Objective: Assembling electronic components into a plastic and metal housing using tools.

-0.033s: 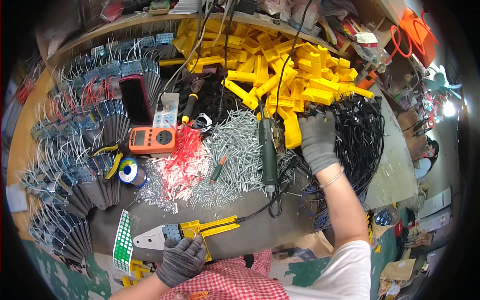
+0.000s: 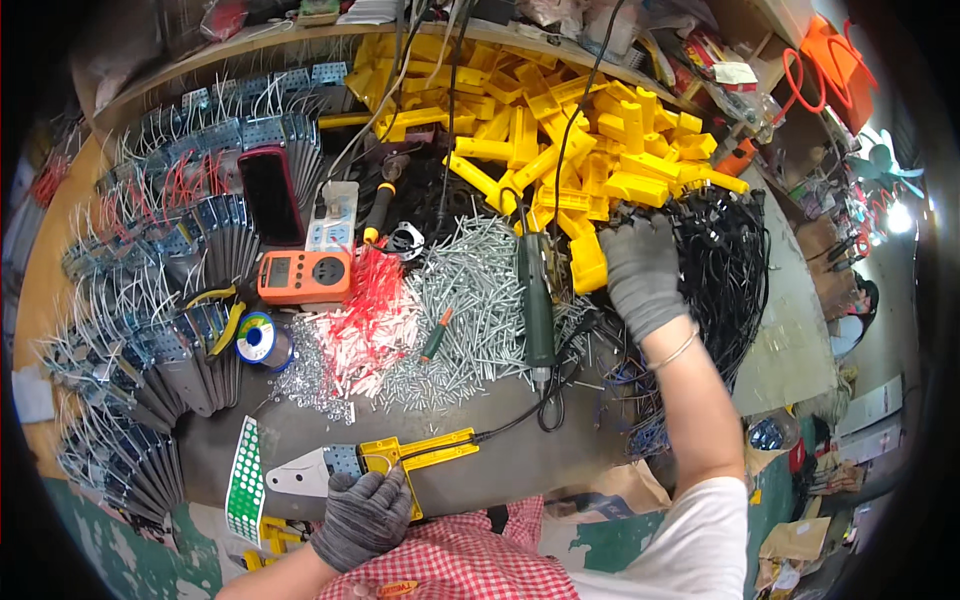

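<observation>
My left hand, in a grey glove, is closed on a yellow plastic housing half at the table's front edge. A flat grey metal blade with two holes and a blue perforated piece extend from the housing's left end. A black cord runs out of its right end. My right hand, also gloved, reaches to the left edge of a heap of black cords, beside a yellow housing. Its fingertips are hidden, so any hold cannot be made out.
Yellow housings are heaped at the back. Mid-table lie loose screws, red-and-white pieces and a green electric screwdriver. Leftward are an orange meter, a solder spool, a phone and rows of wired metal plates.
My right hand has shifted slightly to the right over the edge of the black cords, its forearm moving with it. My left hand and the housing stay put.
</observation>
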{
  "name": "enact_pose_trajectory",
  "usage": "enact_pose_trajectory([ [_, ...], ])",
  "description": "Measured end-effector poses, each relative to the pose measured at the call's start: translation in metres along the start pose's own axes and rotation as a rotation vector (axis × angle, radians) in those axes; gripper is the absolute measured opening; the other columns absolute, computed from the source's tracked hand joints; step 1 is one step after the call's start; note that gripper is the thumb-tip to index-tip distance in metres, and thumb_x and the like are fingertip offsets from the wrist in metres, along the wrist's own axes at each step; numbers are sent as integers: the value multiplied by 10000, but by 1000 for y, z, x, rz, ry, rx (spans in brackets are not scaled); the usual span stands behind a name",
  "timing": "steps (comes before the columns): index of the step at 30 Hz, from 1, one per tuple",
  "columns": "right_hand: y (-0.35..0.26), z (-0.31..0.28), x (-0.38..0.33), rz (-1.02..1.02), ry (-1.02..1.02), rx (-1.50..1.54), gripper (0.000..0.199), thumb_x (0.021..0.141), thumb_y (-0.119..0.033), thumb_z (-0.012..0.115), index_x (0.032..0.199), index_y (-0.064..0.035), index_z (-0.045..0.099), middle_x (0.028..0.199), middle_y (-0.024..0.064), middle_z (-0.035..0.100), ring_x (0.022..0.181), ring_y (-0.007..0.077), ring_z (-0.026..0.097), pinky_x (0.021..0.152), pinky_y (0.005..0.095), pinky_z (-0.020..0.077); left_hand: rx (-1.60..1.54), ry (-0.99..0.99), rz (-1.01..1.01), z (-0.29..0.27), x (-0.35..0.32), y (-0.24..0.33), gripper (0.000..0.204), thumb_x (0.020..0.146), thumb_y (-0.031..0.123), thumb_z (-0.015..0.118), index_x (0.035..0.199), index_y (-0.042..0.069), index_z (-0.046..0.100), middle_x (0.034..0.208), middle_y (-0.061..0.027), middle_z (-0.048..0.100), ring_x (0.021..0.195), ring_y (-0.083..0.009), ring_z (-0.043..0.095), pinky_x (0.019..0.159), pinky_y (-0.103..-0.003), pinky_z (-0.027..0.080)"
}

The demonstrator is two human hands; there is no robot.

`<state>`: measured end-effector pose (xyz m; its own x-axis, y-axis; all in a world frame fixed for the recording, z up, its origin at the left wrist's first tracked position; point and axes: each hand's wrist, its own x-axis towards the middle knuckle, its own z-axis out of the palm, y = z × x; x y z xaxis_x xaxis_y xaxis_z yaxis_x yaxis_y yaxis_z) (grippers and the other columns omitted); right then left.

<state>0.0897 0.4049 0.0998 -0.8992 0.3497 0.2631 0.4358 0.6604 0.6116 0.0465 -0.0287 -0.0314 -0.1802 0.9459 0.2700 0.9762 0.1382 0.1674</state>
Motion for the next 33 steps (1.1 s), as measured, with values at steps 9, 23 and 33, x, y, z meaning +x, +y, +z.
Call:
enact_pose_trajectory([
  [9, -44, -73, -50, -161, -219, 898, 490, 799, -112, 715, 1266, -33, 588, 1144, 216, 668, 1001, 407, 652, 884, 448, 544, -44, -5, 9, -2, 5, -3, 285, 694, 258, 693, 921, 88, 719, 1129, -113, 691, 859, -200, 623, 658, -429, 426],
  [23, -178, -5, -185, -37, -182, 1731, 289, 857, -119, 713, 1110, -74, 580, 943, 67, 621, 884, 199, 624, 836, 370, 536, -69, -23, 14, 3, -7, -4, 362, 709, 285, 619, 965, 51, 723, 1171, -170, 684, 968, -241, 636, 777, -455, 465],
  [33, -202, -71, -124, -418, -299, 1308, 449, 693, -91, 784, 1111, -34, 633, 1090, 177, 604, 1027, 367, 601, 902, 440, 515, 6, 125, 163, 9, -78, -24, 633, 840, 421, 593, 1363, 70, 537, 1347, -115, 607, 1312, -235, 524, 1157, -473, 310],
])
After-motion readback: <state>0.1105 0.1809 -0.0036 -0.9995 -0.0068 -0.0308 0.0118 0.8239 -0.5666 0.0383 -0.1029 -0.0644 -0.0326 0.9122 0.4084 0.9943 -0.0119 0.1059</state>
